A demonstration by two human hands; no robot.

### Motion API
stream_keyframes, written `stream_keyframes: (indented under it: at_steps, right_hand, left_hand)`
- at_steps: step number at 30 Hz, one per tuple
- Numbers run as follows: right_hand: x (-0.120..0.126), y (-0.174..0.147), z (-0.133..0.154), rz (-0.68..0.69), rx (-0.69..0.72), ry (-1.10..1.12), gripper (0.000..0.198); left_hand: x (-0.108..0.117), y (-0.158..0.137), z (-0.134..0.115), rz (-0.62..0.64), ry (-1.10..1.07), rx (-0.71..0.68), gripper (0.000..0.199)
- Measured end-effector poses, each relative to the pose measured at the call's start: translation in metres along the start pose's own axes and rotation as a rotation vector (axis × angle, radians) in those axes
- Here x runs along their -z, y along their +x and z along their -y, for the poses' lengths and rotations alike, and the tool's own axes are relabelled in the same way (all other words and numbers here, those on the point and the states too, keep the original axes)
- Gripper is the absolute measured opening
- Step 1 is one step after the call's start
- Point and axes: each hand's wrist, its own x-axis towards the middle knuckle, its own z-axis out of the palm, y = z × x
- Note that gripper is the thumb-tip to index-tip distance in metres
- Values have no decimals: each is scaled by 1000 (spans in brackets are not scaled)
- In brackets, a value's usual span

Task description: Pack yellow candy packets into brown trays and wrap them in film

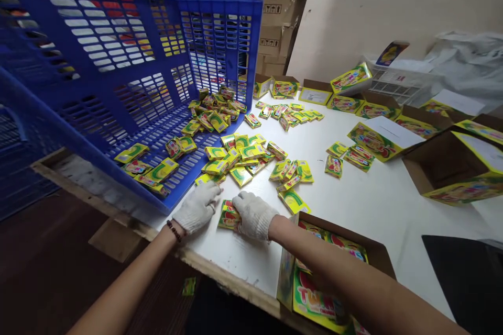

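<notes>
My left hand [198, 207], in a white knitted glove, rests low over the table edge with fingers apart. Its fingertips reach a small yellow pack [204, 178] beside the blue crate. My right hand [253, 214], gloved too, is closed around a small green, red and yellow pack [227, 215] just above the white table; whether more than one pack is in it is hidden. Loose packs [241, 154] lie heaped ahead of both hands. Under my right forearm stands an open display box [288, 272] with packs inside, partly covered by the arm.
A blue crate [251, 57] lies on its side at left, packs spilling from it. Several open display boxes [314, 95] line the table's back; a larger open one [463, 188] stands at right. A dark flat sheet [459, 272] lies front right. One pack [189, 286] is on the floor.
</notes>
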Motion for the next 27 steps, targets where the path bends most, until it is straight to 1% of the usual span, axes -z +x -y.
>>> stream_keyframes:
  at_steps: [1, 2, 3, 4, 5, 6, 8, 11, 13, 15, 17, 18, 19, 20, 21, 22, 23, 24, 25, 26, 27]
  right_hand:
    - [-1, -1, 2, -16, 6, -21, 61]
    - [-1, -2, 3, -17, -12, -29, 69]
    - [1, -3, 4, 4, -50, -28, 74]
    - [3, -4, 4, 45, -97, -20, 76]
    - [6, -5, 3, 96, -149, -3, 73]
    - [8, -5, 1, 143, -199, 27, 67]
    - [12, -8, -6, 193, -289, 119, 56]
    - [8, -11, -18, 162, -400, 299, 46]
    - [-1, -12, -22, 103, -475, 525, 38]
    - [-10, -10, -22, 23, -512, 934, 32]
    - [-16, -6, -19, -49, -468, 1416, 28]
    - [-17, -4, -18, -79, -427, 1612, 28]
    - [-17, -2, -17, -100, -382, 1754, 29]
    - [-15, 0, -17, -115, -343, 1838, 31]
    - [-12, 1, -17, -121, -319, 1867, 33]
    - [-9, 1, -18, -131, -313, 1844, 34]
    - [-5, 1, -19, -144, -326, 1768, 35]
    - [-1, 0, -19, -163, -365, 1628, 36]
    - [3, -2, -19, -179, -415, 1437, 37]
    - [6, -3, -18, -190, -450, 1210, 39]
    - [7, -5, -17, -190, -451, 975, 40]
  left_hand:
    - [2, 3, 1, -25, 83, 88, 30]
    - [3, 7, 1, -35, 179, 195, 30]
    - [4, 12, 1, -29, 261, 297, 35]
    - [4, 17, 0, -11, 317, 379, 42]
    - [4, 21, 0, 11, 344, 434, 45]
    - [4, 25, 0, 30, 348, 463, 46]
    - [6, 31, 4, 43, 319, 464, 40]
    - [14, 35, 15, 44, 231, 391, 30]
    - [19, 36, 22, 52, 130, 321, 28]
    - [18, 34, 23, 45, 3, 280, 27]
    - [10, 30, 14, 10, -151, 286, 27]
    - [3, 26, 6, -13, -240, 295, 31]
    - [-6, 22, -3, -32, -338, 303, 39]
    - [-15, 18, -12, -45, -440, 311, 47]
    - [-25, 14, -21, -52, -539, 318, 53]
    - [-33, 9, -29, -57, -630, 327, 55]
    - [-39, 6, -35, -66, -710, 340, 55]
    - [-44, 3, -38, -85, -777, 361, 52]
    - [-47, 1, -38, -120, -834, 392, 50]
    - [-48, 0, -36, -176, -881, 434, 51]
    - [-49, 0, -33, -247, -921, 481, 53]
